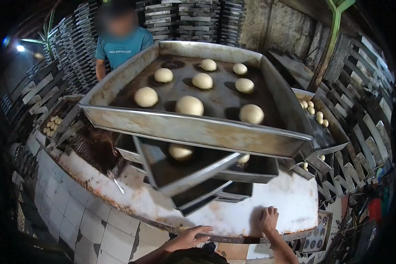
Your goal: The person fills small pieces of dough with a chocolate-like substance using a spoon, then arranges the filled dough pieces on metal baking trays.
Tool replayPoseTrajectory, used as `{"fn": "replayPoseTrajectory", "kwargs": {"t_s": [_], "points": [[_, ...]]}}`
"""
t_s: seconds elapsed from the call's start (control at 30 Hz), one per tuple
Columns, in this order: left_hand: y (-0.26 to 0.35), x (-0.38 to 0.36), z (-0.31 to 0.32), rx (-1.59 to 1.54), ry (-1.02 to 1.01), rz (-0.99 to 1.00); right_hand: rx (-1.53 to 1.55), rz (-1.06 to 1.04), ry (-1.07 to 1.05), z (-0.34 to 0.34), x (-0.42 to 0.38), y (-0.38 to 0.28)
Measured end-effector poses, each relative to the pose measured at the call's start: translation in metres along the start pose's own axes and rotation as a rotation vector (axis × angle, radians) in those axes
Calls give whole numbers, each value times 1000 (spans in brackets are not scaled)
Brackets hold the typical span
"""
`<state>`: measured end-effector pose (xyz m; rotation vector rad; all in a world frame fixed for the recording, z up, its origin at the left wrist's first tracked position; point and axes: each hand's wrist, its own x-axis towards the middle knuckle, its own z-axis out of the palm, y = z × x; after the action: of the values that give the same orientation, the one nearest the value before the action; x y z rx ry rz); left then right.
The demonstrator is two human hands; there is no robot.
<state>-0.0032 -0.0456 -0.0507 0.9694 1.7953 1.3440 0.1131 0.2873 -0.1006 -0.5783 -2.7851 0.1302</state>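
Resting on the table (295, 207), right hand (269, 221) curls fingers together; left hand (190, 238) spreads its fingers.

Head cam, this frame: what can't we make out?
All head view:
- Lower trays: most of their insides, so how many dough balls they hold; the top tray covers them.
- Co-worker: hands don't show, top tray in front; face blurred.
- Right hand: palm hidden by its own back and curled fingers.
- Both elbows: cut off by the bottom edge.
- Metal utensil: too small to identify.
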Motion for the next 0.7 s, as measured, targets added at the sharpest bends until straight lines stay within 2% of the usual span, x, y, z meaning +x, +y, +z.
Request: {"fn": "replayPoseTrajectory", "kwargs": {"t_s": [0.03, 0.07, 0.1, 0.17, 0.2, 0.23, 0.27, 0.3, 0.33, 0.4, 0.43, 0.47, 0.5, 0.53, 0.57, 0.6, 0.63, 0.7], "points": [[-13, -8, -11, 10, -4, 29, -134, 114, -113, -3, 0, -4], [-30, -14, -20, -9, -19, 67, -50, 167, -545, -15, 4, -3], [-21, -20, -40, -118, -97, -35, 248, 84, -1100, -4, 14, 10], [-34, -31, -60, -172, -140, -7, 447, -104, -1584, -166, 70, -125], [-46, -34, -69, -118, -192, -15, 652, -308, -1602, -213, 86, -151], [1, -38, -95, -142, -234, -124, 634, -469, -1512, -281, 113, -190], [-6, -35, -100, -135, -249, -110, 516, -709, -1222, -336, 133, -224], [-22, -36, -96, -247, -258, -34, 452, -798, -960, -373, 160, -255], [-40, -37, -88, -362, -267, 40, 359, -813, -642, -400, 194, -282], [-50, -37, -85, -470, -262, 168, 131, -650, 17, -426, 267, -336], [-47, -39, -89, -526, -292, 151, 105, -528, 203, -425, 312, -363], [-48, -39, -90, -558, -299, 181, 145, -782, 306, -410, 377, -358], [-49, -40, -92, -589, -304, 207, 206, -642, 321, -386, 433, -366], [-43, -45, -99, -647, -312, 146, 287, -474, 298, -350, 470, -378], [-41, -47, -104, -662, -311, 98, 9, -657, 327, -307, 515, -375], [-43, -48, -106, -670, -302, 61, -20, -762, 179, -270, 518, -381], [-45, -50, -108, -670, -278, 27, -186, -621, -112, -242, 504, -394], [-52, -52, -102, -663, -216, -21, -146, -1089, 331, -213, 504, -391]]}}
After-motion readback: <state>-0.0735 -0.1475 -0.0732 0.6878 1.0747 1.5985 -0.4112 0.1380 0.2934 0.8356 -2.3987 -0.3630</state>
